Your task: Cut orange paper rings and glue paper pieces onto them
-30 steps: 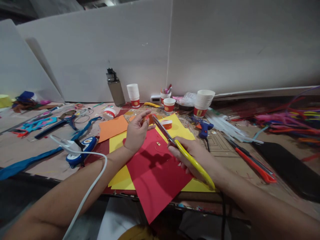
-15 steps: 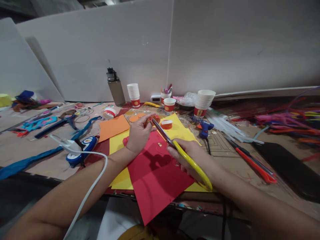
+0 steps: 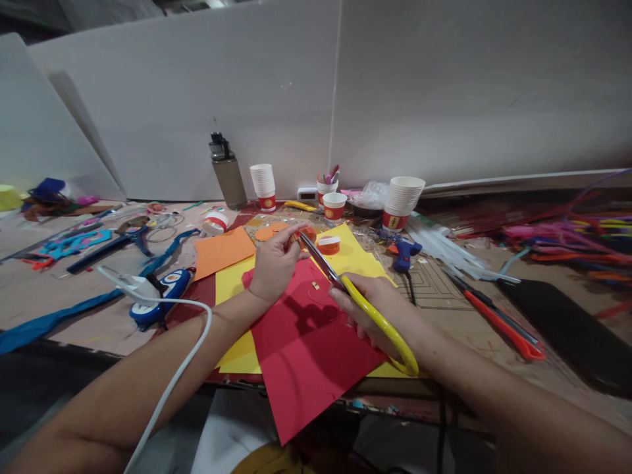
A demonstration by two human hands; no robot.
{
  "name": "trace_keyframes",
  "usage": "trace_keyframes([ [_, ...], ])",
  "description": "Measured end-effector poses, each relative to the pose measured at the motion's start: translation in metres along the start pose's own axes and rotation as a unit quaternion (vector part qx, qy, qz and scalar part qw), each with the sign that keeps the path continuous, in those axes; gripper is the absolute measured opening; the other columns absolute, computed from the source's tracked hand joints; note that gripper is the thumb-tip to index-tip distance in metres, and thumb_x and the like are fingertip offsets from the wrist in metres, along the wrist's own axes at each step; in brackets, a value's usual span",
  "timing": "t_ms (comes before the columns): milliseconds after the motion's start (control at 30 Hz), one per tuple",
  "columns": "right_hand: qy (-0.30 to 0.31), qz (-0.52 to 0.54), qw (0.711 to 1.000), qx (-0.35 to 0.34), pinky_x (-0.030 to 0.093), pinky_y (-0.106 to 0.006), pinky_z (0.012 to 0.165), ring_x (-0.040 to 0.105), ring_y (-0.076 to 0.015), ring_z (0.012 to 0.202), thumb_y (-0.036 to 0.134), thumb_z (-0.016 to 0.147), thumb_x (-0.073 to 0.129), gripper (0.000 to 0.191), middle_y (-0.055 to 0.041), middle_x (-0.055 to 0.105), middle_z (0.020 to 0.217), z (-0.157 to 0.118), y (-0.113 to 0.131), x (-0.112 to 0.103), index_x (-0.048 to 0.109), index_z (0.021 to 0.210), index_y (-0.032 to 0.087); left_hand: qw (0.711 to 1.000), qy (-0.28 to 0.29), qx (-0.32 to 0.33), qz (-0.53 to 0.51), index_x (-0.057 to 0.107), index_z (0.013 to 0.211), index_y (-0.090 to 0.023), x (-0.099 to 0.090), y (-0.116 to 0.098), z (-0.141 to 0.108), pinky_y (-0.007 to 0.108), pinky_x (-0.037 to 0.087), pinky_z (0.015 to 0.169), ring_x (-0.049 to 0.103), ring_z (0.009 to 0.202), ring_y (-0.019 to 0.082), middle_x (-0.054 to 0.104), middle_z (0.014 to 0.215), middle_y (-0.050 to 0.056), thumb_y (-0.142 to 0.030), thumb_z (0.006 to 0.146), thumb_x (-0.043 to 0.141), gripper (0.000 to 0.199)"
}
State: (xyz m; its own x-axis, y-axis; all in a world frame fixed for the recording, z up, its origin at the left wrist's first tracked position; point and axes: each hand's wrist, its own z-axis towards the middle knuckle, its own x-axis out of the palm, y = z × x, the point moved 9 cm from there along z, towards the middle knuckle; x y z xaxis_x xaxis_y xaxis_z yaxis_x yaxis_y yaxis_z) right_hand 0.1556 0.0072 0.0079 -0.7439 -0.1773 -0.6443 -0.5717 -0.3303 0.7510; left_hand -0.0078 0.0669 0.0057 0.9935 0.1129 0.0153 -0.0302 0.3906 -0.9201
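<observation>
My right hand (image 3: pixel 370 306) is wrapped round yellow-handled scissors (image 3: pixel 380 319), whose blades point up and to the left. The blade tips reach the fingers of my left hand (image 3: pixel 277 263), which pinch a small orange piece (image 3: pixel 309 234). Its exact shape is partly hidden by the fingers and blades. Below both hands lies red paper (image 3: pixel 316 362), on top of yellow sheets (image 3: pixel 237 283). An orange sheet (image 3: pixel 224 251) rests left of my left hand. Beyond the blades, an orange ring-shaped piece with a white strip (image 3: pixel 328 245) sits on the yellow paper.
Paper cups (image 3: pixel 403 201) and a bottle (image 3: pixel 230 178) stand along the back. A blue glue gun (image 3: pixel 405 255), a red-handled tool (image 3: pixel 508 326) and a black phone-like slab (image 3: pixel 567 336) lie at right. A white cable (image 3: pixel 185 368) crosses over my left forearm.
</observation>
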Motion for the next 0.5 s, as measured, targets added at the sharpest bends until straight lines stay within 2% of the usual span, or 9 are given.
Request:
trace_keyframes([
  [133, 0.021, -0.014, 1.0, -0.005, 0.03, -0.021, 0.042, 0.047, -0.0103, 0.046, 0.052, 0.087, 0.053, 0.037, 0.0014, 0.055, 0.055, 0.001, -0.002, 0.005, 0.053, 0.067, 0.021, 1.0, 0.008, -0.005, -0.003, 0.069, 0.114, -0.021, 0.001, 0.001, 0.0, 0.03, 0.062, 0.08, 0.061, 0.08, 0.011, 0.064, 0.088, -0.001, -0.025, 0.082, 0.06, 0.034],
  [233, 0.019, -0.032, 0.999, -0.009, 0.029, -0.022, 0.043, 0.048, -0.0107, 0.048, 0.051, 0.087, 0.052, 0.036, 0.0018, 0.056, 0.056, 0.002, -0.006, 0.0, 0.055, 0.069, 0.021, 0.999, 0.003, -0.025, -0.028, 0.069, 0.111, -0.019, -0.001, 0.007, 0.002, 0.031, 0.062, 0.077, 0.062, 0.08, 0.011, 0.065, 0.091, 0.001, -0.029, 0.082, 0.061, 0.032],
  [400, -0.008, -0.145, 0.989, -0.006, 0.032, -0.024, 0.05, 0.054, -0.0137, 0.056, 0.049, 0.088, 0.052, 0.032, -0.0014, 0.064, 0.064, 0.01, -0.014, -0.027, 0.063, 0.077, 0.02, 0.991, -0.047, -0.074, -0.105, 0.066, 0.097, -0.017, -0.018, 0.025, 0.013, 0.031, 0.062, 0.068, 0.062, 0.083, 0.013, 0.064, 0.098, 0.003, -0.03, 0.078, 0.065, 0.023],
  [500, -0.027, -0.251, 0.965, 0.065, 0.036, -0.026, 0.055, 0.063, -0.0202, 0.068, 0.048, 0.089, 0.051, 0.033, -0.0085, 0.071, 0.079, 0.017, -0.029, -0.045, 0.068, 0.09, 0.019, 0.984, -0.068, -0.098, -0.13, 0.063, 0.092, -0.017, -0.028, 0.033, 0.019, 0.027, 0.061, 0.065, 0.061, 0.084, 0.013, 0.063, 0.098, 0.004, -0.023, 0.076, 0.065, 0.016],
])
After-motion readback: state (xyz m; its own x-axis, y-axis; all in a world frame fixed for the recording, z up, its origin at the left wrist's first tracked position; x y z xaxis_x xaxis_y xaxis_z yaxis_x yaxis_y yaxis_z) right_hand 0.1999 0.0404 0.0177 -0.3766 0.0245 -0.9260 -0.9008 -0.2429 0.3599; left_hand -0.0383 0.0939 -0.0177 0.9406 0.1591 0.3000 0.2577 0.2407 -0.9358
